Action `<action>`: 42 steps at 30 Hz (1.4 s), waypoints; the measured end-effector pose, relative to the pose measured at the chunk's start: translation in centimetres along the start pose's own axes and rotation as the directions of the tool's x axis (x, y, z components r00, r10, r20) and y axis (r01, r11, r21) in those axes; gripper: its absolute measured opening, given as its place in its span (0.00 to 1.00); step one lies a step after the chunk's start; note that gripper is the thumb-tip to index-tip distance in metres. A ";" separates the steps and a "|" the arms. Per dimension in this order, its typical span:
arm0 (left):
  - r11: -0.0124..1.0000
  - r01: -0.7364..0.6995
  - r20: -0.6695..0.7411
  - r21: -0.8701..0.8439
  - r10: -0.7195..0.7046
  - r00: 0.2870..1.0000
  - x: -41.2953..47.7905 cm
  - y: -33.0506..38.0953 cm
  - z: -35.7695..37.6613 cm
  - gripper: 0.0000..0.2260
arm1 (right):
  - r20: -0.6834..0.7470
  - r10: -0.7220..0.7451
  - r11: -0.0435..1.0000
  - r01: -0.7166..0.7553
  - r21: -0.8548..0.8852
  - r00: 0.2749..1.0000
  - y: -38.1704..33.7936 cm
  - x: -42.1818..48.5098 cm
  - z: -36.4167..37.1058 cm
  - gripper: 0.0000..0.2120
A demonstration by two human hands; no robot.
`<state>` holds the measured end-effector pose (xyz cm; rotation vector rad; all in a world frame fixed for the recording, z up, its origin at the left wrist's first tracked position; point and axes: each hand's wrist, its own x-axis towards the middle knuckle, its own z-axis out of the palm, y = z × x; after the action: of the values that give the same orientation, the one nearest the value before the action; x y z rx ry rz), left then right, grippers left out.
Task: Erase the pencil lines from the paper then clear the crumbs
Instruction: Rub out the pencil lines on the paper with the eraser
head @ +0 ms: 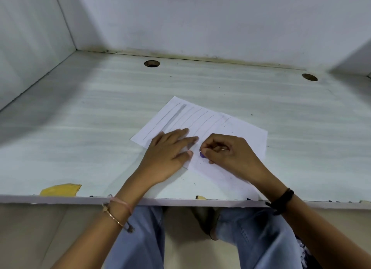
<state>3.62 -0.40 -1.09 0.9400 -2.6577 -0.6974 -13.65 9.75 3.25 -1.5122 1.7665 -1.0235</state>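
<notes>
Nearest, below the paper [241,132], knees in blue jeans [140,238] show under the front edge of the desk [100,100]. A torn yellow patch [60,189] sits at that edge, well left of the paper. The paper lies askew on the pale, streaked desk, its near corner close to the edge. The left hand [166,150] lies flat with fingers straight, pressing the paper's near-left part. Just right of it, the right hand [226,152] pinches a small purple eraser [202,154] in curled fingertips, down at the sheet. Grey pencil lines [192,118] cross the paper's far-left half, and dark crumbs [224,126] speck its right part. Beyond the paper, two round holes [152,63] pierce the desk. White walls [200,17] close it in behind and to the left.
</notes>
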 end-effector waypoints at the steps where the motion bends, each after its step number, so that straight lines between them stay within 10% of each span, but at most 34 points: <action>1: 1.000 -0.003 0.024 0.030 0.003 1.000 -0.1 0.0 0.0 0.27 | 0.007 -0.010 1.000 0.010 -0.014 1.000 -0.1 -0.1 -0.1 0.03; 10: 0.963 0.037 0.098 0.267 -0.065 0.993 -0.6 1.2 1.1 0.45 | 0.059 -0.026 0.983 0.037 -0.179 0.998 -0.6 0.2 -0.8 0.05; 23: 0.948 0.054 0.073 0.314 -0.081 0.994 -0.4 1.7 1.6 0.44 | 0.078 -0.057 0.925 0.082 -0.370 0.995 -2.3 1.9 -1.1 0.05; 27: 0.937 0.025 0.060 0.348 -0.048 0.997 -0.3 1.4 1.9 0.47 | 0.295 0.002 0.926 0.110 -0.362 0.955 -3.4 1.0 0.0 0.03; 31: 0.950 0.045 0.056 0.308 -0.066 0.996 -0.4 1.5 1.9 0.45 | 0.126 -0.013 0.930 0.058 -0.364 0.992 -2.7 2.4 -1.0 0.05; 36: 0.946 0.027 0.059 0.324 -0.049 0.997 -0.4 1.5 1.8 0.48 | 0.341 0.028 0.925 0.106 -0.366 0.940 -3.8 1.2 0.2 0.04; 42: 0.954 0.031 0.058 0.300 -0.050 0.997 -0.4 1.6 1.8 0.46 | 0.223 0.014 0.930 0.069 -0.362 0.975 -3.3 2.2 -0.6 0.04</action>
<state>2.42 1.64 -1.87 1.0645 -2.8626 -0.3419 -12.84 7.50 6.43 -1.8024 1.8476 -0.5228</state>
